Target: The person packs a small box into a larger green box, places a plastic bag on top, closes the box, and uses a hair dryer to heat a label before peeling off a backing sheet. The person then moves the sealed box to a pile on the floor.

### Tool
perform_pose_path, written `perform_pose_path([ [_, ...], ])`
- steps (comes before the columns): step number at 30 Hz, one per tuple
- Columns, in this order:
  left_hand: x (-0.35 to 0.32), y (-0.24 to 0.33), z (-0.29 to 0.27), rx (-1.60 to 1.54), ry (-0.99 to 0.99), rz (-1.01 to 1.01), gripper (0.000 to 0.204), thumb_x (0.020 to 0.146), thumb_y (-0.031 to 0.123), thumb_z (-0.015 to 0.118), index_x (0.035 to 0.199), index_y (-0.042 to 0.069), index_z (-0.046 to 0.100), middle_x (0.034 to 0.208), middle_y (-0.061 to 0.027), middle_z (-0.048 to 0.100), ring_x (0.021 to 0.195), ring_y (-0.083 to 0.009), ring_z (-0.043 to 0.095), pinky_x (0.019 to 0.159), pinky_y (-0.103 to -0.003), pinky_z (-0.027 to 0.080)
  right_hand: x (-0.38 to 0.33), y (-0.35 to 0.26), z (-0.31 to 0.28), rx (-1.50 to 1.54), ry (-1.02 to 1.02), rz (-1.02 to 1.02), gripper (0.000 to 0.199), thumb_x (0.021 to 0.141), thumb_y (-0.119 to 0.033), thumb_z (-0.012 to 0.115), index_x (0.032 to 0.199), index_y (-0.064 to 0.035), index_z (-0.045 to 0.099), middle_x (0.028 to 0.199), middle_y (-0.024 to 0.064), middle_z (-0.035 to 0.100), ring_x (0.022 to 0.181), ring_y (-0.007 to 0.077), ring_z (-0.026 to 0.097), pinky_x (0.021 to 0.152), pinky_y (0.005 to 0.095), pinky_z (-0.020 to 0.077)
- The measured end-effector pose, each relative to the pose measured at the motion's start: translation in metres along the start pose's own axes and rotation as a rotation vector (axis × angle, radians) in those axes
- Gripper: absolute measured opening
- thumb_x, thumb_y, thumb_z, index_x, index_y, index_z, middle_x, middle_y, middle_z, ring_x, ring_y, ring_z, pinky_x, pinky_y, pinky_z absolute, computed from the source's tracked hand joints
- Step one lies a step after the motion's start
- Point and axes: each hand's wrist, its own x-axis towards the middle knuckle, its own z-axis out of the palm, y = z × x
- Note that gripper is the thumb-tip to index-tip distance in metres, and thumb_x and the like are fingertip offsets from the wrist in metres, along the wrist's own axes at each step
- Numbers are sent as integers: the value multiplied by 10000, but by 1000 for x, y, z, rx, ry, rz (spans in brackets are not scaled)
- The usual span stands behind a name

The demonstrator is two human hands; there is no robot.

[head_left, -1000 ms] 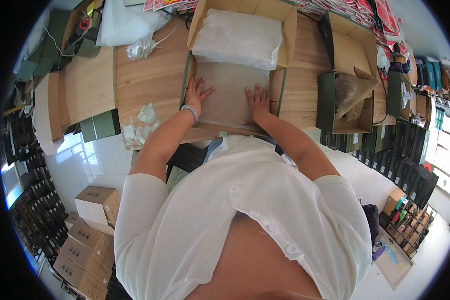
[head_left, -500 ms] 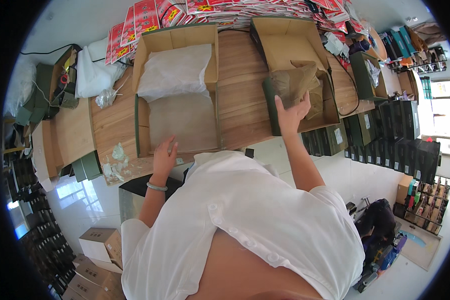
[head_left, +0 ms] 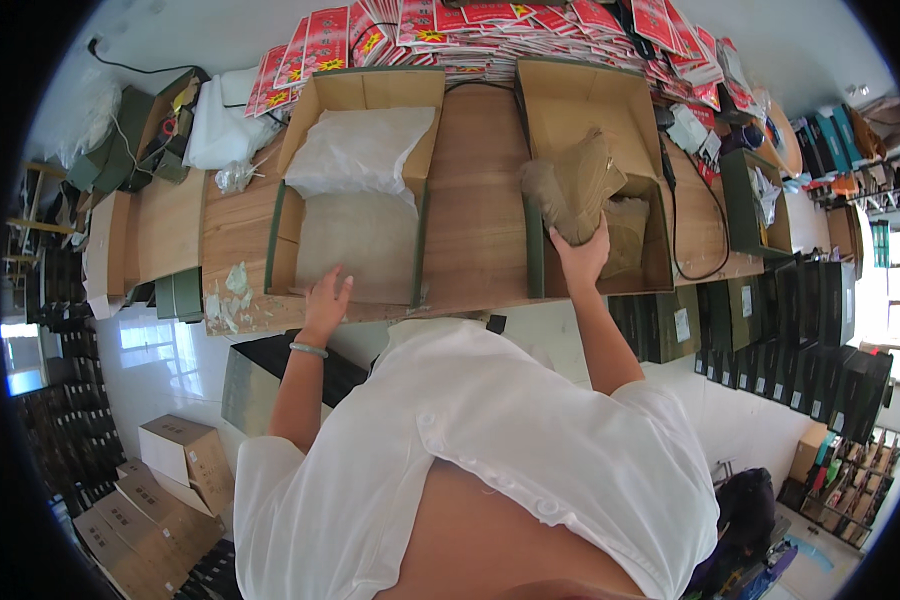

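Boot (head_left: 573, 190) in right hand (head_left: 582, 258), long axis upright, toe left.

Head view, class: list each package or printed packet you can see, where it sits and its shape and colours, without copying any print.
Red printed packets: fanned along the bench's far edge.
Left open box: brown, white tissue inside.
Right open box: brown.
Plain cartons: stacked on the floor, lower left.

Right hand (head_left: 582, 255) lifts tan boot (head_left: 573, 185) from box (head_left: 570, 100).

Two open cardboard boxes (head_left: 355, 190) (head_left: 595, 180) sit on the wooden table (head_left: 475, 200). Two hands (head_left: 325, 300) (head_left: 582, 255) show. One tan boot (head_left: 575, 185).
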Motion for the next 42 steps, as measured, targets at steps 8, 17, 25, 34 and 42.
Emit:
perform_pose_path([
  [8, 21, 94, -46, -689, 116, 303, 693, 857, 122, 675, 1437, 37, 306, 1439, -190, 385, 1299, -312, 422, 1057, -381, 354, -19, -116, -71, -102, -420, -665, 1055, 513, -301, 859, 1410, -59, 359, 1117, 148, 519, 1029, 350, 463, 955, 436, 351],
  [17, 51, 64, -115, -651, 290, 305, 793, 691, 48, 807, 1347, 122, 369, 1397, -103, 359, 1284, -243, 400, 1044, -390, 391, -57, -220, -3, 248, -915, -587, 1030, 517, -220, 862, 1399, -29, 365, 1250, 181, 504, 1162, 355, 467, 1012, 412, 364],
  [25, 28, -13, -159, -597, 290, 166, 832, 612, 234, 874, 1273, 88, 391, 1167, -159, 409, 1111, -329, 451, 938, -396, 434, -77, -266, 39, 12, -874, -564, 1010, 556, -269, 834, 1414, -53, 348, 1247, 192, 506, 1154, 347, 481, 1000, 412, 379],
  [34, 46, -70, -162, -130, 302, 363, 573, 762, 221, 755, 1251, 72, 496, 993, -152, 508, 946, -308, 504, 807, -387, 440, -90, -287, 77, -257, -815, -519, 1001, 580, -316, 831, 1421, -96, 335, 1297, 181, 487, 1181, 355, 459, 1029, 425, 358],
  [42, 64, -68, -108, -1014, -415, 269, 356, 941, 150, 546, 1280, 43, 526, 1224, -98, 598, 1087, -243, 587, 870, -287, 478, -105, -285, 114, -220, -820, -486, 995, 594, -341, 830, 1409, -55, 335, 1280, 205, 504, 1163, 366, 488, 1017, 440, 378],
])
